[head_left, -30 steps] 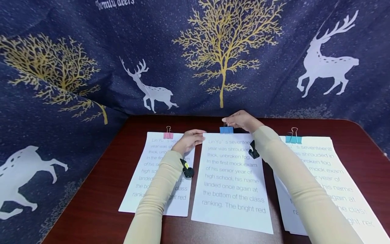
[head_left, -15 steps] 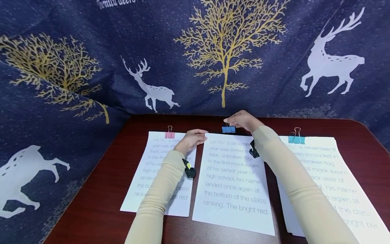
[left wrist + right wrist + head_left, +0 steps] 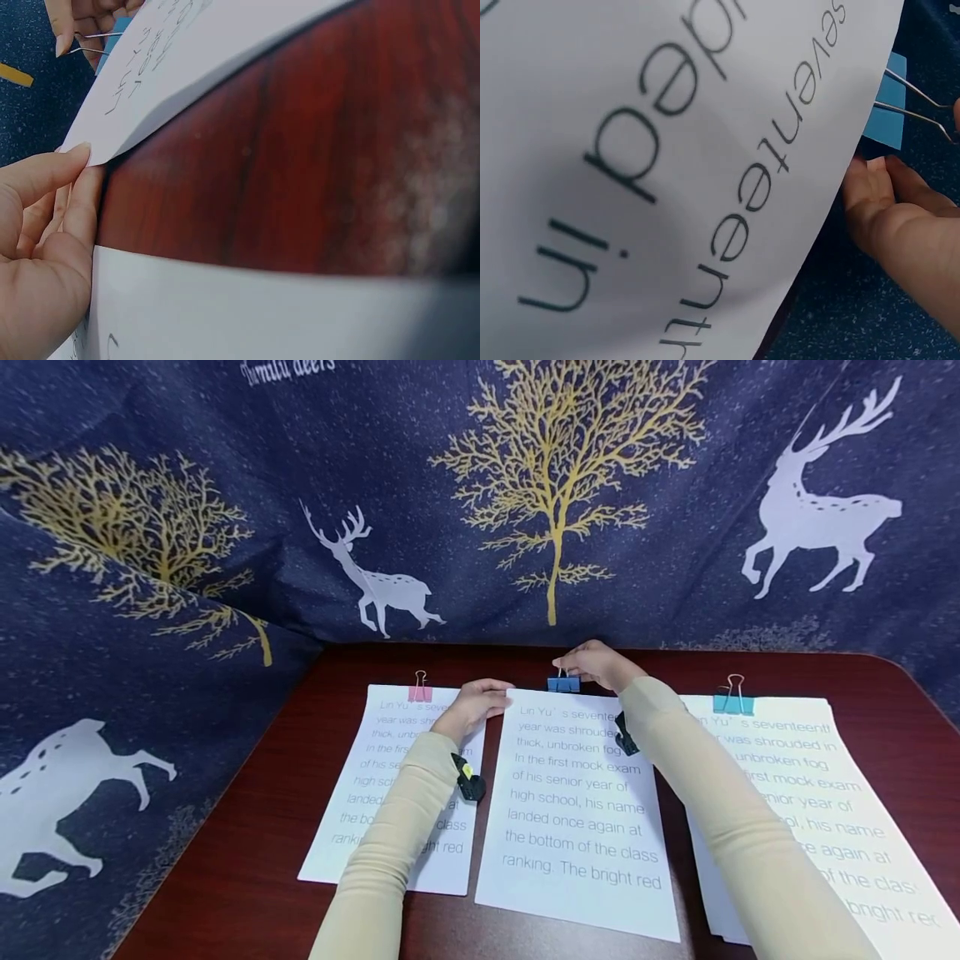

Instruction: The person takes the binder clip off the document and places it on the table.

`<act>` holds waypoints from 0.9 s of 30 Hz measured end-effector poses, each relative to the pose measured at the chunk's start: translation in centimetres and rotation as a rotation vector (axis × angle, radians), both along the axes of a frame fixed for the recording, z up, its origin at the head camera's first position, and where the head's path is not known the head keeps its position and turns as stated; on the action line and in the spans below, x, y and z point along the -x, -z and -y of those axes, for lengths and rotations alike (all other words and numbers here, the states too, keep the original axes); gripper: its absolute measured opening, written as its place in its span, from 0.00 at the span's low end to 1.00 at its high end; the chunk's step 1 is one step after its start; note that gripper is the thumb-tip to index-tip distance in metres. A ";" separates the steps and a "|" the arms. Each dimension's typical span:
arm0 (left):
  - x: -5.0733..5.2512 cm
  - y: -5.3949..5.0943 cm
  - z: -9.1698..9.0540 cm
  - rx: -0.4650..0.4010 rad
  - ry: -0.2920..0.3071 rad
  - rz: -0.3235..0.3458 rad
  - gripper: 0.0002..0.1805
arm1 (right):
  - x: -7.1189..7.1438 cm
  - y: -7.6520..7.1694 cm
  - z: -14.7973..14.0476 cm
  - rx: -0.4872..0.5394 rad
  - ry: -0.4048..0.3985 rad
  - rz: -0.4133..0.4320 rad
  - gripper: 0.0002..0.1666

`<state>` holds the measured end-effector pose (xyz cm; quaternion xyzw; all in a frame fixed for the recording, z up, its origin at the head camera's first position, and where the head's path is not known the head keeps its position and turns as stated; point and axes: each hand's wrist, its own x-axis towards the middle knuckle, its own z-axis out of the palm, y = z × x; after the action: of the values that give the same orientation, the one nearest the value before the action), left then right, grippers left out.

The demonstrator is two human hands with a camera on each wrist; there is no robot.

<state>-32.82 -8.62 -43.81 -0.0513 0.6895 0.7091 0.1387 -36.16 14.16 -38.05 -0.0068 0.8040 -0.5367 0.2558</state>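
Observation:
In the head view, my left hand [image 3: 474, 708] pinches the top left corner of the middle printed sheet [image 3: 577, 827]. The left wrist view has the thumb over that corner [image 3: 96, 154] and fingers beneath it. My right hand [image 3: 600, 665] grips a blue binder clip [image 3: 564, 684] by its wire handles at the sheet's top edge. Seen from the right wrist, the clip [image 3: 889, 112] sits along the paper's edge, its body partly behind the sheet. Whether its mouth is around the paper, I cannot tell.
A pink binder clip [image 3: 420, 694] is on the left sheet [image 3: 360, 810], which my left forearm partly covers. The right stack [image 3: 840, 793] bears a teal binder clip [image 3: 733, 704]. All lie on a dark red wooden table [image 3: 247, 827], with a blue deer-print cloth [image 3: 450, 527] behind.
The right hand and blue clip first drew slightly away from the middle sheet's top edge, then came back down to it. The left hand stays on the corner. The head view shifted slightly.

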 end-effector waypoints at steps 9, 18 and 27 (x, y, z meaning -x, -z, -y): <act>-0.1 -0.1 0.0 0.008 0.004 0.006 0.18 | 0.1 0.4 -0.2 -0.028 -0.009 -0.010 0.27; -0.3 -0.2 -0.1 0.026 0.014 -0.009 0.17 | 0.2 0.5 -0.2 -0.067 0.010 -0.023 0.27; -0.3 -0.2 0.2 0.053 0.044 -0.029 0.17 | -0.1 0.0 -0.3 -0.087 -0.004 -0.015 0.33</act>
<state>-32.50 -8.78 -43.65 -0.0294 0.7108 0.6881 0.1429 -36.06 14.45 -38.10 -0.0013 0.8285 -0.5008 0.2508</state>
